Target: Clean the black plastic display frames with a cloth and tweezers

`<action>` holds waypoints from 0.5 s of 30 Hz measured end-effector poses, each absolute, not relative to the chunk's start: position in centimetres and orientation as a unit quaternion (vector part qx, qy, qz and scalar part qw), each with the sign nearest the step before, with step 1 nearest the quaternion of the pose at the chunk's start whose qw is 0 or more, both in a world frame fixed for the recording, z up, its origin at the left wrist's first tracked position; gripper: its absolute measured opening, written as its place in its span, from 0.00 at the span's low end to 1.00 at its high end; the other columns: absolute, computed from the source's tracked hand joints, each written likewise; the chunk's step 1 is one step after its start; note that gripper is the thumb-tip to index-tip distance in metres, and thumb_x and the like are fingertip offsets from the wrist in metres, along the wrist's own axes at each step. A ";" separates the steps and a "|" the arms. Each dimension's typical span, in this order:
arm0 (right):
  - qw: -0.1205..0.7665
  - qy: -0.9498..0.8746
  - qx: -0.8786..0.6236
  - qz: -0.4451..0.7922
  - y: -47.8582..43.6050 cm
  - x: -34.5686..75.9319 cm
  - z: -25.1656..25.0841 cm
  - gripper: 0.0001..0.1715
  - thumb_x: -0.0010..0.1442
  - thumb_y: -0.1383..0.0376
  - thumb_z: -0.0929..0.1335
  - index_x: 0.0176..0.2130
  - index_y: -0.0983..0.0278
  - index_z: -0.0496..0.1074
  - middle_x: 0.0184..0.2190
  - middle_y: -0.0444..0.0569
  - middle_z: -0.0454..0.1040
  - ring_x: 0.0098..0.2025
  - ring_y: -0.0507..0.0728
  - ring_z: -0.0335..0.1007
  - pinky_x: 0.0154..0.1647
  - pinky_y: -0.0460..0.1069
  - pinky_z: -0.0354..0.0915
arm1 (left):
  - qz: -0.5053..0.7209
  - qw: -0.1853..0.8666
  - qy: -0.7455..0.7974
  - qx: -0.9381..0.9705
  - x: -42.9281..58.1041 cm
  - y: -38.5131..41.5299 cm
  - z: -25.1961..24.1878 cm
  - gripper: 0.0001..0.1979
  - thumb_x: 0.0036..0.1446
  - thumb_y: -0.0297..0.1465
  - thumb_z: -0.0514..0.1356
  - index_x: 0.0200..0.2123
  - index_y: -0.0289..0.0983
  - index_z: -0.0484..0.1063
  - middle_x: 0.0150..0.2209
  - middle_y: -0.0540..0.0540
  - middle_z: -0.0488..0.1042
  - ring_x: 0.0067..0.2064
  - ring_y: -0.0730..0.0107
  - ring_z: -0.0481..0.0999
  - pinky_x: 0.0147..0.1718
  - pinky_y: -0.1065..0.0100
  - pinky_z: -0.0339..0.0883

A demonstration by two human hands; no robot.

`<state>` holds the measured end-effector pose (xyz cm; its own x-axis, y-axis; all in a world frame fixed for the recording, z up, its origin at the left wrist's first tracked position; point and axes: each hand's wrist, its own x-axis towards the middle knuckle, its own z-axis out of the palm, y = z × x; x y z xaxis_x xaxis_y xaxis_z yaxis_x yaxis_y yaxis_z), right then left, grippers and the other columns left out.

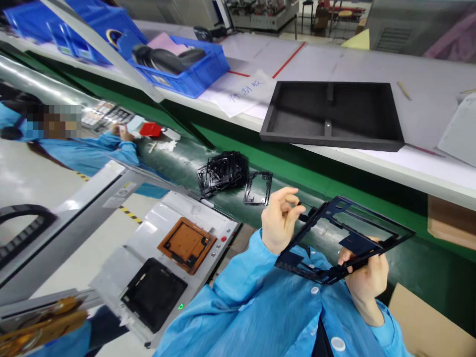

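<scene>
A large black rectangular frame (357, 237) is tilted in front of my chest. My right hand (368, 277) grips its lower right edge, the fingers wrapped round it. At the frame's left side my left hand (280, 218) is closed in a pinch on a small dark piece (305, 212), too small to make out well. Beyond my left hand, a single thin black frame (258, 188) lies on the green bench, beside a heap of black frames (225, 171).
On the shelf ahead sit a black tray (360, 116) and a blue bin (186, 74). A machine at the left bears an orange fixture (187, 245) and a black plate (153, 293). Another person (85, 151) works at the far left. Cardboard (427, 322) is at the lower right.
</scene>
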<state>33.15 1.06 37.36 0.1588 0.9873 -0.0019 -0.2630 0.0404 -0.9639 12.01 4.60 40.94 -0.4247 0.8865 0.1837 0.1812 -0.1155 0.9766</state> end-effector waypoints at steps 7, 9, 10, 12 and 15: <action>0.631 -0.439 -0.431 0.473 0.8 33.2 38.5 0.25 0.78 0.49 0.66 0.36 0.64 0.74 0.25 0.48 0.74 0.18 0.51 0.60 0.20 0.48 0.56 | 0.631 0.061 0.548 0.546 12.5 5.7 40.5 0.03 0.70 0.29 0.68 0.43 0.38 0.76 0.43 0.47 0.83 0.27 0.81 0.74 0.28 0.75 0.69; 0.650 -0.451 -0.409 0.455 0.9 33.3 38.5 0.20 0.78 0.53 0.67 0.38 0.64 0.74 0.25 0.47 0.75 0.18 0.52 0.61 0.20 0.48 0.57 | 0.640 0.015 0.528 0.558 12.5 6.1 40.9 0.03 0.69 0.27 0.69 0.43 0.38 0.78 0.40 0.49 0.83 0.27 0.83 0.74 0.26 0.77 0.68; 0.659 -0.455 -0.398 0.447 0.9 33.3 38.6 0.19 0.78 0.52 0.68 0.40 0.64 0.74 0.24 0.46 0.75 0.18 0.52 0.61 0.20 0.48 0.58 | 0.642 0.006 0.521 0.563 12.5 6.2 41.1 0.04 0.68 0.26 0.69 0.43 0.38 0.78 0.39 0.50 0.83 0.26 0.84 0.74 0.25 0.79 0.67; 0.668 -0.463 -0.384 0.438 0.9 33.4 38.5 0.19 0.76 0.51 0.69 0.42 0.63 0.75 0.24 0.46 0.76 0.19 0.53 0.62 0.20 0.49 0.58 | 0.640 0.008 0.519 0.566 12.6 6.3 41.4 0.06 0.67 0.25 0.70 0.43 0.38 0.77 0.39 0.51 0.83 0.26 0.85 0.74 0.24 0.80 0.66; 0.667 -0.480 -0.375 0.428 0.9 33.5 38.5 0.17 0.75 0.51 0.71 0.43 0.63 0.76 0.25 0.47 0.75 0.20 0.54 0.63 0.21 0.50 0.59 | 0.639 0.012 0.520 0.566 12.8 6.2 41.6 0.07 0.67 0.24 0.70 0.45 0.37 0.76 0.40 0.50 0.83 0.28 0.84 0.76 0.23 0.81 0.66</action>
<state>33.49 0.85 38.50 0.1724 0.9318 0.3194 -0.2116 0.3517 -0.9119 12.79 6.21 41.65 -0.3583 0.6043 0.7116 0.5743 -0.4583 0.6784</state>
